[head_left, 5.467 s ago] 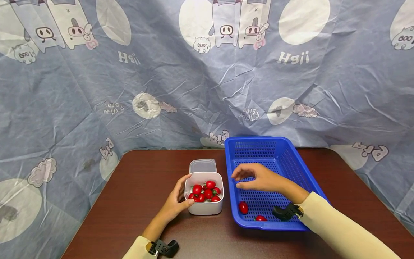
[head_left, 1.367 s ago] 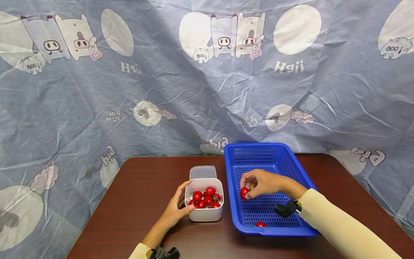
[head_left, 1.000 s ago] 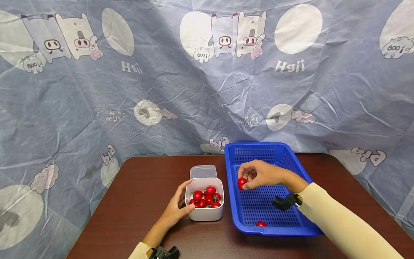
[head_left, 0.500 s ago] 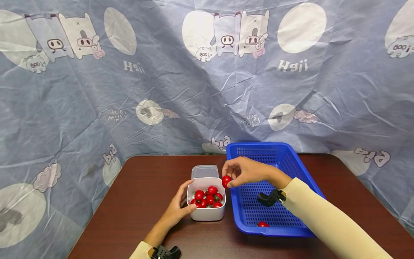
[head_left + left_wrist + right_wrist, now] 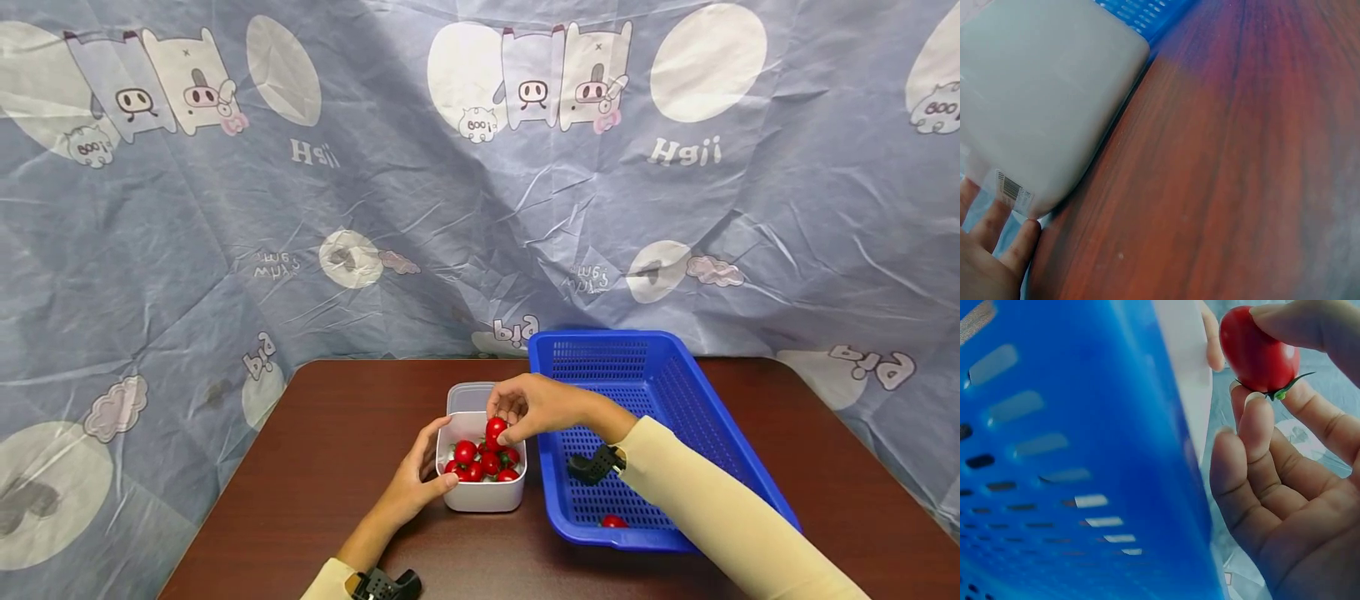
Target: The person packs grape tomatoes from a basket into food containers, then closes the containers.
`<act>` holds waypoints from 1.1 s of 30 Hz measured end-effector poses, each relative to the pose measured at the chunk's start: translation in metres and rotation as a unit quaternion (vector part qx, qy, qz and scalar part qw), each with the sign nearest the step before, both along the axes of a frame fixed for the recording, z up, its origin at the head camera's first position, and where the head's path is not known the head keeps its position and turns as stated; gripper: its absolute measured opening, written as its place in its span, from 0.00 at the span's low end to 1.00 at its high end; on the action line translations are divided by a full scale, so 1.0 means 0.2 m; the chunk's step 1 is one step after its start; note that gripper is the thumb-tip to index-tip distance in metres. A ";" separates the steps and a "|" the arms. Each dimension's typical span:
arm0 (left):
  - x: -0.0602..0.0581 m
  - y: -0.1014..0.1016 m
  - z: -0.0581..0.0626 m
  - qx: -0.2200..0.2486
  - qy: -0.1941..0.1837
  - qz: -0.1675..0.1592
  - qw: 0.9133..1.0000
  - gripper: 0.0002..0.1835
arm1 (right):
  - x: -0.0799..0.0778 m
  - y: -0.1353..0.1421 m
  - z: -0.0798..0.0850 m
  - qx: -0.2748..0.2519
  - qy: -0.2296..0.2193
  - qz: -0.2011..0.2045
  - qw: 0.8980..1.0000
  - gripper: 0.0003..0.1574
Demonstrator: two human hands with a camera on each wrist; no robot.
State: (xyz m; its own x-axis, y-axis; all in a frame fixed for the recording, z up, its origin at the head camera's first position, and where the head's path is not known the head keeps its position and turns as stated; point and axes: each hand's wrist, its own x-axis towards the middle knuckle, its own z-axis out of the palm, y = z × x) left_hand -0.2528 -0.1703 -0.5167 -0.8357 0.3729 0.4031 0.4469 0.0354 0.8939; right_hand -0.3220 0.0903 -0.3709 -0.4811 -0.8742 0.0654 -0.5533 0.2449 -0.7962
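Note:
Between thumb and fingertips, my right hand (image 5: 542,404) pinches a red cherry tomato (image 5: 496,430) over the white square container (image 5: 483,498). The right wrist view shows a green stem on this tomato (image 5: 1259,351), held at its sides. Several more cherry tomatoes (image 5: 465,452) lie inside the container. My left hand (image 5: 408,483) holds the container's left side, thumb at the front rim and fingers toward the back corner. Its fingertips (image 5: 1025,240) meet the wall beside a barcode label in the left wrist view.
A blue perforated basket (image 5: 551,500) stands right of the container, with one red tomato (image 5: 613,522) near its front edge. A translucent lid (image 5: 465,397) lies behind the container. The dark wooden table (image 5: 345,417) backs onto a patterned grey-blue cloth (image 5: 405,167).
My right hand has picked a cherry tomato out of the blue basket and carried it left, over the container. My left hand has kept its place on the container.

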 end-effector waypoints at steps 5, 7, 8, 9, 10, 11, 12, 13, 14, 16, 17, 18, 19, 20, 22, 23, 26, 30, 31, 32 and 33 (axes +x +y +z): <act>0.00 0.00 0.00 0.000 0.000 -0.003 1.000 0.43 | 0.00 -0.02 -0.04 0.005 0.009 0.002 1.000 0.14; 0.00 0.00 0.00 0.001 0.001 -0.005 1.000 0.43 | 0.00 -0.02 -0.05 0.007 0.016 0.005 1.000 0.14; 0.00 0.00 0.00 0.001 0.001 -0.005 1.000 0.43 | 0.00 -0.02 -0.06 0.008 0.020 0.006 1.000 0.14; 0.00 0.00 0.00 0.001 0.001 -0.006 1.000 0.43 | 0.00 -0.03 -0.06 0.009 0.023 0.005 1.000 0.14; 0.00 0.00 0.00 0.001 0.001 -0.006 1.000 0.43 | 0.00 -0.03 -0.07 0.010 0.025 0.005 1.000 0.14; 0.00 0.00 0.00 0.000 0.001 -0.006 1.000 0.43 | 0.00 -0.03 -0.07 0.012 0.028 0.004 1.000 0.14; 0.00 0.00 0.00 0.000 0.001 -0.005 1.000 0.43 | 0.00 -0.03 -0.07 0.014 0.030 0.003 0.999 0.14; 0.00 0.00 0.00 -0.001 0.001 -0.005 1.000 0.43 | 0.00 -0.03 -0.08 0.016 0.032 0.002 0.999 0.14; 0.00 0.00 0.00 -0.001 0.001 -0.005 1.000 0.43 | 0.00 -0.04 -0.07 0.017 0.033 0.002 0.999 0.14; 0.00 0.00 0.00 -0.001 0.000 -0.004 1.000 0.43 | 0.01 -0.04 -0.07 0.021 0.037 0.003 0.999 0.14; 0.00 0.00 0.00 -0.001 -0.001 -0.004 1.000 0.43 | 0.01 -0.04 -0.07 0.023 0.038 0.003 0.999 0.14; 0.00 0.00 0.00 0.000 -0.002 -0.005 1.000 0.43 | 0.01 -0.04 -0.08 0.025 0.039 0.003 0.999 0.14; 0.00 0.00 0.00 0.000 -0.002 -0.006 1.000 0.43 | 0.01 -0.05 -0.08 0.026 0.039 0.003 0.999 0.15; 0.00 0.00 0.00 0.001 -0.003 -0.007 1.000 0.43 | 0.01 -0.05 -0.08 0.029 0.039 0.002 0.999 0.16; 0.00 0.00 0.00 0.001 -0.004 -0.007 1.000 0.42 | 0.01 -0.05 -0.08 0.035 0.038 0.000 0.999 0.18; 0.00 0.00 0.00 0.001 -0.004 -0.007 1.000 0.43 | 0.01 -0.05 -0.08 0.038 0.036 -0.002 0.999 0.19; 0.00 0.00 0.00 0.000 -0.003 -0.006 1.000 0.43 | 0.01 -0.06 -0.08 0.047 0.033 -0.005 0.998 0.23; 0.00 0.00 0.00 0.002 -0.002 -0.005 1.000 0.43 | 0.01 -0.06 -0.08 0.050 0.034 -0.004 0.998 0.22; 0.00 0.00 0.00 0.003 -0.002 -0.005 1.000 0.43 | 0.01 -0.06 -0.09 0.050 0.034 -0.003 0.998 0.22; 0.00 0.00 0.00 0.004 -0.003 -0.006 1.000 0.43 | 0.01 -0.06 -0.09 0.051 0.035 -0.002 0.998 0.22; 0.00 0.00 0.00 0.005 -0.003 -0.007 1.000 0.43 | 0.01 -0.06 -0.09 0.051 0.035 0.000 0.998 0.22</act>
State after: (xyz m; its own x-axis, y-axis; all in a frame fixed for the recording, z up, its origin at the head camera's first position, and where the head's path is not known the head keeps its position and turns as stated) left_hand -0.2536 -0.1712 -0.5175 -0.8333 0.3801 0.4013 0.4414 0.0206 0.8971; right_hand -0.3200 0.0778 -0.3884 -0.4792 -0.8776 0.0102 -0.6070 0.3230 -0.7261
